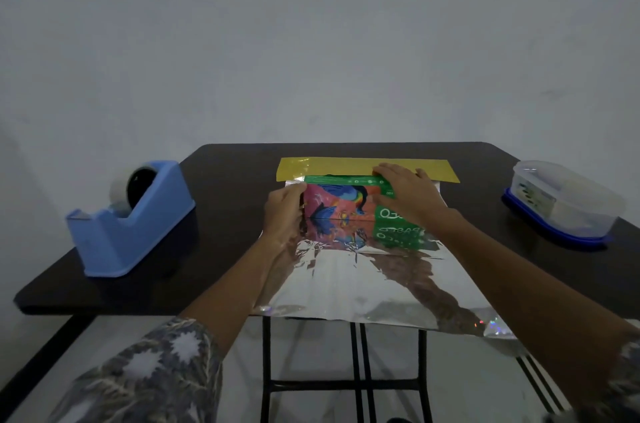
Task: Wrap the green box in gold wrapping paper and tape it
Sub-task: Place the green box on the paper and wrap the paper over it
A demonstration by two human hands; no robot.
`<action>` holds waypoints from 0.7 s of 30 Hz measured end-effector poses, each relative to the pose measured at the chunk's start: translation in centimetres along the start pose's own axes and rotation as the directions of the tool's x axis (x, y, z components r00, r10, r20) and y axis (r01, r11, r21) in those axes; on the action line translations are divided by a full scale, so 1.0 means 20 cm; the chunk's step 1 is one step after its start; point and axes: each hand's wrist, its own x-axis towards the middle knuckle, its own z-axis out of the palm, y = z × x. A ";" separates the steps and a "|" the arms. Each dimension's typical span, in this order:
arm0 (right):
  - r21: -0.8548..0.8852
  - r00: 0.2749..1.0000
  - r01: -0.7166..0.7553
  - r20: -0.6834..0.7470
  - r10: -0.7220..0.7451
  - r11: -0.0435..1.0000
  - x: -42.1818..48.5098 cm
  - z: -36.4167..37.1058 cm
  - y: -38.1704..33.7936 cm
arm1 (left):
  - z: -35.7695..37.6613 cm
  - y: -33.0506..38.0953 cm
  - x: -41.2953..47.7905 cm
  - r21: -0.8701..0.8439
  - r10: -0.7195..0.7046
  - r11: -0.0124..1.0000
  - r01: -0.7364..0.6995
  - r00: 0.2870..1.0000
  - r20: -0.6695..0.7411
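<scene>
Flanking box (pixel 341 204): tape dispenser (pixel 131 218), lidded container (pixel 561 201).

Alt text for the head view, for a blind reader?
A left hand grips and a right hand rests on a picture-printed green cardboard box on silver-backed gold wrapping paper on a dark table, beside a blue plastic tape dispenser.

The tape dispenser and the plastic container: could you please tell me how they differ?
The tape dispenser is opaque blue, at the left of the table; the plastic container is clear with a blue base, at the right. The dispenser holds a tape roll; the container's contents are unclear. Both sit untouched.
</scene>
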 end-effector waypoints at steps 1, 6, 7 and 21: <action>0.005 1.000 -0.004 -0.010 0.004 1.000 0.00 0.00 0.00 | -0.01 0.00 0.01 0.032 0.014 0.999 -0.013 1.000 -0.007; 0.013 1.000 -0.002 -0.013 0.002 1.000 -0.01 0.00 0.00 | -0.03 -0.02 0.03 0.196 0.141 0.969 -0.154 0.987 0.077; 0.015 1.000 -0.001 -0.008 0.001 1.000 -0.01 0.00 0.00 | -0.03 -0.02 0.04 0.233 0.161 0.956 -0.178 0.983 0.091; 0.019 1.000 -0.001 0.008 0.001 1.000 0.00 -0.02 -0.01 | -0.05 -0.05 0.09 0.373 0.175 0.904 -0.208 0.977 0.120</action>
